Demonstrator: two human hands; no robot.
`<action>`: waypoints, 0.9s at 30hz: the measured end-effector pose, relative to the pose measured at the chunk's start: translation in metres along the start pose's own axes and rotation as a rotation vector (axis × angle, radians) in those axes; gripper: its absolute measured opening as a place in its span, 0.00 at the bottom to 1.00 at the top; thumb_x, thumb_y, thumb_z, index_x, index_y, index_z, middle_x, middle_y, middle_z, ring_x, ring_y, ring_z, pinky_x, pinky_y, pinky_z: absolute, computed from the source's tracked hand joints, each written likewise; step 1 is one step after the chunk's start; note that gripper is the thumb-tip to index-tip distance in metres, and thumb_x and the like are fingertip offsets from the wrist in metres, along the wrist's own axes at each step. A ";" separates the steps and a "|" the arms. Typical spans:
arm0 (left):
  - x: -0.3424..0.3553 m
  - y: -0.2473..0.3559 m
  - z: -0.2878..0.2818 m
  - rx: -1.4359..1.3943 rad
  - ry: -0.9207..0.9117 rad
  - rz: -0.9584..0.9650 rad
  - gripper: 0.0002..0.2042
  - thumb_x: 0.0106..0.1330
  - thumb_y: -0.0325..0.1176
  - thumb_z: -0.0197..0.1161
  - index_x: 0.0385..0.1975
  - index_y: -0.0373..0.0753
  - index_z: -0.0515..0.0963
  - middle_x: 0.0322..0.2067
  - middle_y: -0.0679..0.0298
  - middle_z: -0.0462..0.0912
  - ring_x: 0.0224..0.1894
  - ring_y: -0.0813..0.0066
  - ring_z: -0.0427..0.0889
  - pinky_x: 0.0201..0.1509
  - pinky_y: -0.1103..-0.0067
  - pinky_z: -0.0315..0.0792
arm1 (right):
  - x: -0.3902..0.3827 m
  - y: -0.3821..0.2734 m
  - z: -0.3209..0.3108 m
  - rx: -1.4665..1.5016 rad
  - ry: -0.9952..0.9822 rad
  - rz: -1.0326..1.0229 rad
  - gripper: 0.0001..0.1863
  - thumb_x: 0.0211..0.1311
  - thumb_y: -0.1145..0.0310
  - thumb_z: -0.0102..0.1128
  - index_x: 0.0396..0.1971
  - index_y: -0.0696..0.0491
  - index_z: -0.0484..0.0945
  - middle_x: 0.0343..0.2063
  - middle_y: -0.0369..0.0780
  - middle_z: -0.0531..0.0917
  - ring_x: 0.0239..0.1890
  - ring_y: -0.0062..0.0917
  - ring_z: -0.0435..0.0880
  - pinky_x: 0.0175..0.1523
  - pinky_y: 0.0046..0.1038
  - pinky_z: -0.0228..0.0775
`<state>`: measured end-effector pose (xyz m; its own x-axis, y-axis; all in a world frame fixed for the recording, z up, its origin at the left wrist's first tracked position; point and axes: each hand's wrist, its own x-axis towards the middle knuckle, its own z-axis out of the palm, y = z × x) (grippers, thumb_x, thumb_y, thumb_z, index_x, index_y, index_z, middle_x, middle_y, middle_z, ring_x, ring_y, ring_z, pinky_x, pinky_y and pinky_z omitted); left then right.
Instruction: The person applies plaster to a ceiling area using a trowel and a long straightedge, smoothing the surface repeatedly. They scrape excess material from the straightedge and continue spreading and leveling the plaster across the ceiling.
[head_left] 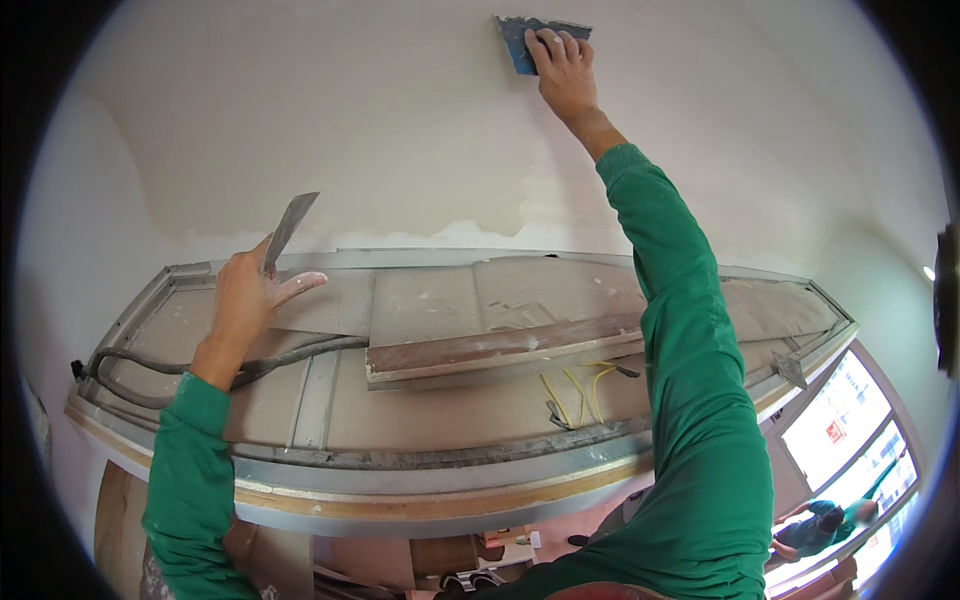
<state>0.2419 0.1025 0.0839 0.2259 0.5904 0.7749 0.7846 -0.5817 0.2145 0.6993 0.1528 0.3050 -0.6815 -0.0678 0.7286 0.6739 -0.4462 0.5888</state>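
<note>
High on the pale wall [400,120], my right hand [568,80] grips a wide blue filling knife [517,45]. Its broad edge is smeared with grey and lies at the wall surface. My left hand [240,305] is lower and to the left, fingers closed round a metal putty knife [292,228]. That blade points up and the thumb sticks out to the side; the handle is hidden in the hand. A ragged line of damp-looking plaster [480,230] runs along the lower part of the wall.
Below my arms lies a long recessed metal-framed ledge [420,480]. On it are a wooden board [500,347], dark cables [290,352] and yellow wires [570,395]. A pointed metal piece [789,370] sits at its right end. Another person [820,530] appears by the bright window [840,410].
</note>
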 end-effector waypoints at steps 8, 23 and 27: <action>-0.001 0.019 -0.003 -0.143 0.031 0.001 0.30 0.42 0.57 0.77 0.15 0.37 0.67 0.13 0.65 0.64 0.18 0.70 0.63 0.23 0.72 0.61 | -0.049 -0.047 0.023 0.147 -0.065 0.072 0.27 0.53 0.74 0.55 0.57 0.49 0.69 0.51 0.36 0.72 0.55 0.33 0.68 0.58 0.43 0.57; -0.002 0.014 0.002 -0.189 0.014 -0.051 0.29 0.46 0.53 0.77 0.14 0.38 0.63 0.14 0.69 0.59 0.20 0.78 0.58 0.22 0.75 0.57 | -0.191 -0.154 -0.050 0.639 -0.620 -0.019 0.35 0.46 0.71 0.62 0.59 0.55 0.66 0.54 0.45 0.69 0.57 0.40 0.66 0.59 0.43 0.57; -0.002 -0.001 0.002 -0.195 -0.018 -0.100 0.29 0.44 0.59 0.75 0.19 0.35 0.72 0.14 0.66 0.64 0.18 0.73 0.63 0.23 0.74 0.61 | -0.197 -0.161 -0.076 0.687 -0.781 -0.163 0.32 0.48 0.67 0.63 0.56 0.56 0.66 0.55 0.46 0.68 0.58 0.41 0.67 0.60 0.44 0.57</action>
<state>0.2419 0.1028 0.0812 0.1639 0.6596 0.7336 0.6775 -0.6157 0.4023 0.7033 0.1702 0.0406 -0.5698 0.6507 0.5019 0.7742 0.2203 0.5933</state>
